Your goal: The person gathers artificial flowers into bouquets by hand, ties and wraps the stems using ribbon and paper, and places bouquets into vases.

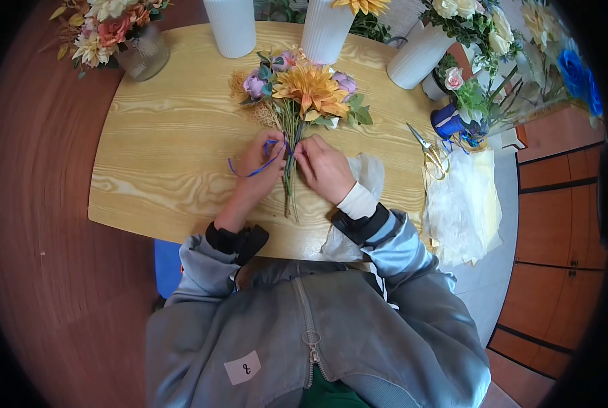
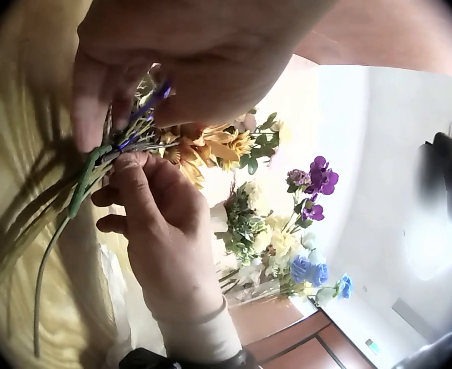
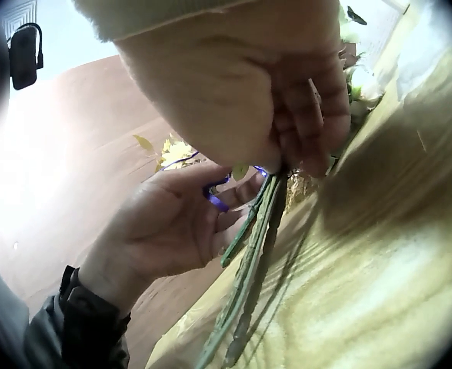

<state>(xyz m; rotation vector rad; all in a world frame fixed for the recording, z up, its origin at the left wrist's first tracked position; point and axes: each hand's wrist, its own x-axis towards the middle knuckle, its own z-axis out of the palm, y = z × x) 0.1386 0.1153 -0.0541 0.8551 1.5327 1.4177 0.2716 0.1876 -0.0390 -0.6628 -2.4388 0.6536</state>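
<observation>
A bouquet with a large orange flower (image 1: 312, 90) and purple blooms lies on the wooden table (image 1: 174, 122), its stems (image 1: 289, 178) toward the person. Blue ribbon (image 1: 253, 173) crosses the stems and trails off to the left. The left hand (image 1: 259, 163) pinches the ribbon beside the stems, and a loop (image 3: 217, 201) of it shows at those fingers in the right wrist view. From the other side, the right hand (image 1: 323, 166) has its thumb and fingers curled at the tied spot, pinching there; its fingertips (image 2: 127, 163) touch the stems in the left wrist view.
Scissors (image 1: 429, 151) and a blue ribbon spool (image 1: 447, 121) lie at the right, near white and cream wrapping sheets (image 1: 462, 207). White vases (image 1: 230, 28) and a glass vase of flowers (image 1: 144, 56) line the back. Crumpled translucent wrap (image 1: 344, 239) is by the right forearm.
</observation>
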